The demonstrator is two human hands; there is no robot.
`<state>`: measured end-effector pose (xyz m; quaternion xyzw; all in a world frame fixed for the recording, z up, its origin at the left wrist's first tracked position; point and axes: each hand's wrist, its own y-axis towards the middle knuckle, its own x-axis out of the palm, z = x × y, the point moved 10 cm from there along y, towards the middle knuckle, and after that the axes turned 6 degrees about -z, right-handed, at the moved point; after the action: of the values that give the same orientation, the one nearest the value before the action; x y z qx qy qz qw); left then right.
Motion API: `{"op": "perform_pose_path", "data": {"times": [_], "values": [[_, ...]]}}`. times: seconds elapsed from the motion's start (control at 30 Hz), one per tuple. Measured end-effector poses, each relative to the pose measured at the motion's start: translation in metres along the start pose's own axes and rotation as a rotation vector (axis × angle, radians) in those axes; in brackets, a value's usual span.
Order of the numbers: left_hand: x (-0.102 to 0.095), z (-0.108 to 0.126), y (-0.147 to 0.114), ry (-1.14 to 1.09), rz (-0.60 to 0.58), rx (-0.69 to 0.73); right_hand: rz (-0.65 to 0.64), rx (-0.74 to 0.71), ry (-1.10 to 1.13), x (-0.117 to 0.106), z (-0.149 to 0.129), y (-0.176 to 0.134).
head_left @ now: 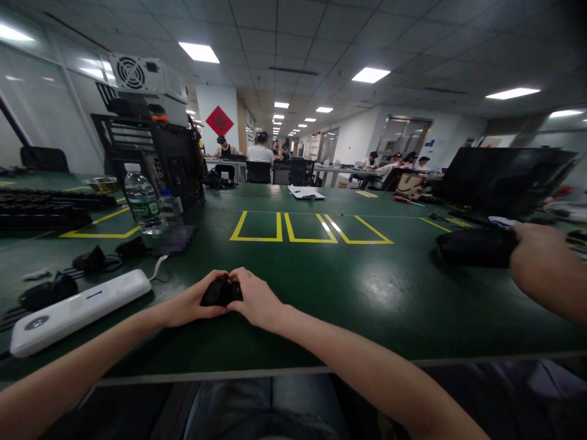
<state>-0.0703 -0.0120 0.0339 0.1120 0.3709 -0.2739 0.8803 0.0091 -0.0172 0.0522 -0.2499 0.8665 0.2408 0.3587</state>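
Between my two hands, just above or on the green table (321, 318), is a small, dark black object (219, 293) whose kind I cannot make out. My left hand (198, 300) curls around its left side, thumb below and fingers on top. From the right, my right hand (257, 298) grips it the same way, and the fingertips of both hands meet near its top. Left of my hands lies a long white power strip (87, 311).
Black adapters (50, 292) and cables lie at the left. A water bottle (141, 198) stands before an open computer case (151, 153). Yellow tape outlines (312, 241) mark the table's middle. At right, another person's hand (532, 244) holds a black pouch (477, 247) near a monitor (499, 177).
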Motion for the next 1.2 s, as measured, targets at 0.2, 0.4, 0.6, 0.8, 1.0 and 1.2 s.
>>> {"op": "perform_pose_path", "data": {"times": [0.2, 0.4, 0.6, 0.8, 1.0, 1.2], "values": [[-0.029, -0.043, -0.059, 0.088, 0.093, -0.081, -0.074, 0.083, 0.187, 0.063, -0.051, 0.018], [-0.05, -0.065, -0.1, 0.218, 0.208, -0.107, -0.16, 0.104, 0.295, 0.091, -0.075, 0.028], [-0.056, -0.078, -0.113, 0.28, 0.251, -0.1, -0.037, 0.061, 0.337, 0.089, -0.066, 0.042], [-0.057, -0.067, -0.116, 0.302, 0.312, -0.139, -0.077, 0.086, 0.467, 0.094, -0.05, 0.054], [-0.045, -0.049, -0.093, 0.242, 0.18, -0.161, -0.055, 0.058, 0.481, 0.079, -0.037, 0.054], [-0.015, -0.02, 0.004, 0.094, 0.073, 0.02, 0.058, 0.169, 0.535, 0.02, 0.038, 0.037]]}}
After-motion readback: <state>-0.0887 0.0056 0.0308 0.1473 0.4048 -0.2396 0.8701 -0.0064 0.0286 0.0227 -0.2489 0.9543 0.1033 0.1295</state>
